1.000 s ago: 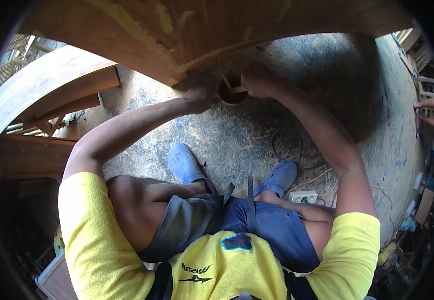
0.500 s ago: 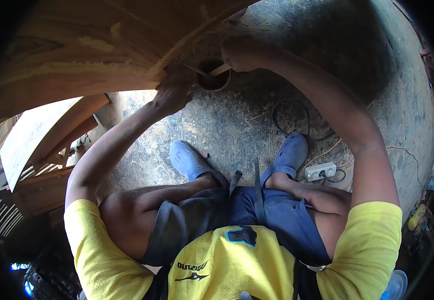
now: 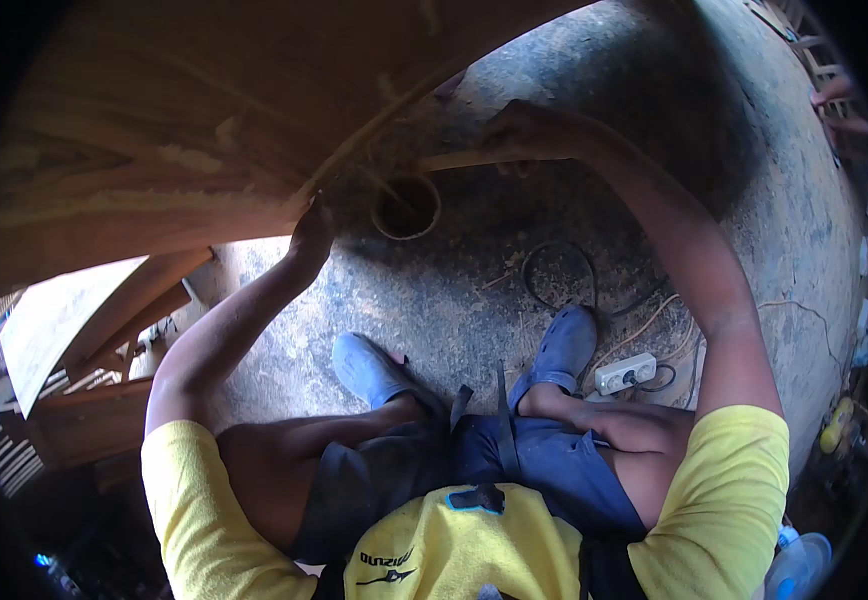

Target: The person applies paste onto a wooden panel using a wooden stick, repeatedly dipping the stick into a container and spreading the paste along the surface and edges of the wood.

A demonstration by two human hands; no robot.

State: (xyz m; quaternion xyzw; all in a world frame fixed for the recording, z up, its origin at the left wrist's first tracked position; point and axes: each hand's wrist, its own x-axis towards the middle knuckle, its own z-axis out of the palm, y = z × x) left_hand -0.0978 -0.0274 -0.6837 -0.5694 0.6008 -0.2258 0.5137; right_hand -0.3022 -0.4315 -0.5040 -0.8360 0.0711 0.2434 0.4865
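In shadow at the upper middle, my right hand (image 3: 526, 135) is closed around a flat, pale wooden stick (image 3: 459, 159). The stick lies nearly level, its left end just above the rim of a round pot (image 3: 409, 236). Inside the pot leans another thin stick (image 3: 394, 189); the contents are too dark to make out. My left hand (image 3: 313, 235) is at the lower corner of a large brown wooden panel (image 3: 134, 185), left of the pot. The fingers of that hand are hidden by shadow and the panel edge. Pale smears run along the panel's seams.
A white power strip (image 3: 626, 373) lies on the concrete floor right of my feet, with a coiled black cable (image 3: 594, 270) above it. Wooden boards (image 3: 154, 300) lean at the left. Another person's hand (image 3: 839, 92) shows at the far upper right.
My left hand has moved from beside the pot to the panel's corner. My right hand has lifted the flat stick out of the pot and shifted right. The view has tilted slightly.
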